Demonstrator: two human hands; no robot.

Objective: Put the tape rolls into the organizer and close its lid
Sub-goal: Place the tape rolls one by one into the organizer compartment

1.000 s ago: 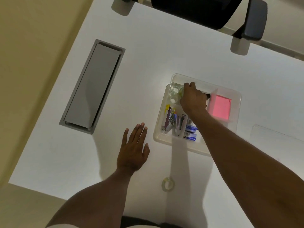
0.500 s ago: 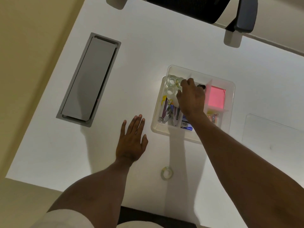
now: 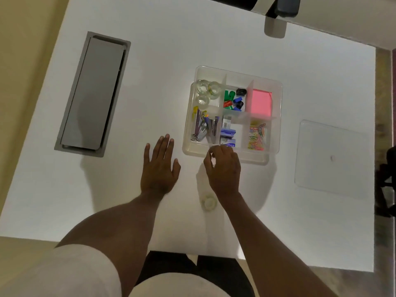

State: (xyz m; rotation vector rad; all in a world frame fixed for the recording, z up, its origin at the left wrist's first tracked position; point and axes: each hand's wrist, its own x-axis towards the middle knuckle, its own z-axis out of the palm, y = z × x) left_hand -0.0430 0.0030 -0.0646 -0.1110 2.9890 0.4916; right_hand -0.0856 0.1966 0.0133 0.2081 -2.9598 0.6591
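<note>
Tape rolls (image 3: 207, 92): three sit in the organizer's (image 3: 276, 116) far-left compartment, one (image 3: 209, 203) remains on the tabletop (image 3: 128, 189); right hand (image 3: 224, 168) has withdrawn, loosely curled, empty; left hand (image 3: 159, 168) stays flat, open.

The scene is seen from a single head-worn wide-angle view, aimed steeply down and forward over the white surface (image 3: 214, 39). The forearms enter from 6 o'clock, and the hands (left (image 3: 159, 168), right (image 3: 222, 170)) are framed near the centre. The organizer (image 3: 276, 99) is held just past them toward 12 o'clock; the surface's far edge is reached at the top.
</note>
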